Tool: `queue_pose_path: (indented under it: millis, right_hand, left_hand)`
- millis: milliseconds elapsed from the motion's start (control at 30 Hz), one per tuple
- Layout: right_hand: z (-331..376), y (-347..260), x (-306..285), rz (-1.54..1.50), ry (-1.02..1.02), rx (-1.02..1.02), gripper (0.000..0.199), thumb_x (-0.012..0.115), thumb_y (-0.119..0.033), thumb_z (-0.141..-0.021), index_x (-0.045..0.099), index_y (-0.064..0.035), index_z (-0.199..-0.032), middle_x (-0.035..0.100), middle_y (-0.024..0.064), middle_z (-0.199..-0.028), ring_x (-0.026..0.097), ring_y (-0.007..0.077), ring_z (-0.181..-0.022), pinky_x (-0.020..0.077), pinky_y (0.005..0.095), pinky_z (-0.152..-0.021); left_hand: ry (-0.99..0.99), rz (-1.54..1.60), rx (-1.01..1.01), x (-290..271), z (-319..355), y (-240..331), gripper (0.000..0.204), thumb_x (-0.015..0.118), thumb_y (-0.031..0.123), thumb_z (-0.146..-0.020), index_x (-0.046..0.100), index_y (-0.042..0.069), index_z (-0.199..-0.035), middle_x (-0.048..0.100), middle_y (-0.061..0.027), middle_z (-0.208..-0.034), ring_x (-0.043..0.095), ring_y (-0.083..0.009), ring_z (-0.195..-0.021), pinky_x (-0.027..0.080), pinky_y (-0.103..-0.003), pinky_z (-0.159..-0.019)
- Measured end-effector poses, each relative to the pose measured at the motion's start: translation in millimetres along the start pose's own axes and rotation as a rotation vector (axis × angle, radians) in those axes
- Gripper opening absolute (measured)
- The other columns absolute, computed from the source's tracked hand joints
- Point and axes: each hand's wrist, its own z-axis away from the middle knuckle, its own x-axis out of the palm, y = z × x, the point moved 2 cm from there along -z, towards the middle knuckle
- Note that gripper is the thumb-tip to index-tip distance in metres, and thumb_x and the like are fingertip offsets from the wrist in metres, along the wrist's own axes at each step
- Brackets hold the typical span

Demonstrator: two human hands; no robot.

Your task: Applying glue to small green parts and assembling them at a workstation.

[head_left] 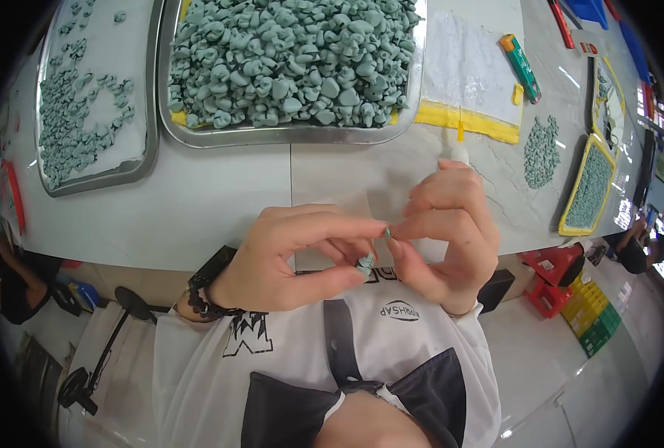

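Observation:
My left hand (294,254) is closed, with a small grey-green moulded piece (365,263) between thumb and fingers. Its index fingertip meets the fingertips of my right hand (451,231). There my right thumb and index finger pinch a tiny grey-green part (388,233), just above the larger piece. A white squeeze bottle (459,152) with a thin yellow nozzle sticks out beyond the curled fingers of my right hand; its lower part is hidden, and I cannot tell whether those fingers grip it.
A metal tray (287,136) heaped with grey-green pieces stands ahead. Another tray (111,179) with scattered pieces is at left. To the right lie a yellow-edged sheet (470,82), a green-and-yellow box (522,69), a small pile of parts (542,153) and a yellow-rimmed tray (565,222).

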Motion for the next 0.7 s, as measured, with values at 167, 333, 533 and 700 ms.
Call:
queue_pose_path:
  millis: [167, 333, 533, 700]
  right_hand:
    - [3.1, 0.1, 4.2, 0.067, -0.034, -0.09, 0.027, 0.068, -0.007, -0.052, 0.064, -0.0109, -0.079, 0.055, 0.0004, -0.075, 0.053, 0.0181, -0.067, 0.0394, 0.0405, -0.081]
    - [5.0, -1.6, 6.3, 0.039, 0.01, -0.131, 0.026, 0.063, 0.001, -0.051, 0.062, -0.008, -0.075, 0.057, 0.0049, -0.073, 0.057, 0.0212, -0.069, 0.0388, 0.0442, -0.083]
    - [5.3, 2.6, 7.7, 0.012, 0.048, -0.099, 0.026, 0.068, -0.007, -0.052, 0.064, -0.011, -0.077, 0.057, 0.0008, -0.073, 0.055, 0.0179, -0.069, 0.0386, 0.0411, -0.084]
    - [5.6, -0.9, 6.3, 0.153, 0.07, -0.136, 0.025, 0.072, -0.013, -0.051, 0.066, -0.0126, -0.075, 0.057, -0.0021, -0.073, 0.054, 0.016, -0.068, 0.0388, 0.0401, -0.085]
  left_hand:
    - [0.031, 0.064, 0.041, 0.3, 0.9, -0.9, 0.038, 0.063, -0.008, -0.071, 0.054, -0.009, -0.108, 0.06, -0.0178, -0.094, 0.064, -0.0237, -0.083, 0.052, -0.027, -0.068]
    - [0.02, 0.142, 0.004, 0.4, 2.0, -2.8, 0.036, 0.062, -0.008, -0.073, 0.054, -0.009, -0.108, 0.059, -0.0183, -0.096, 0.064, -0.0242, -0.084, 0.053, -0.029, -0.069]
    - [0.034, 0.195, 0.004, -0.7, 2.9, -3.9, 0.037, 0.061, -0.008, -0.074, 0.055, -0.005, -0.11, 0.059, -0.014, -0.099, 0.062, -0.0192, -0.088, 0.052, -0.028, -0.075]
    - [0.06, 0.258, 0.008, -1.0, 4.0, -5.8, 0.037, 0.061, -0.009, -0.075, 0.056, -0.002, -0.111, 0.06, -0.0112, -0.1, 0.061, -0.0155, -0.092, 0.051, -0.026, -0.078]
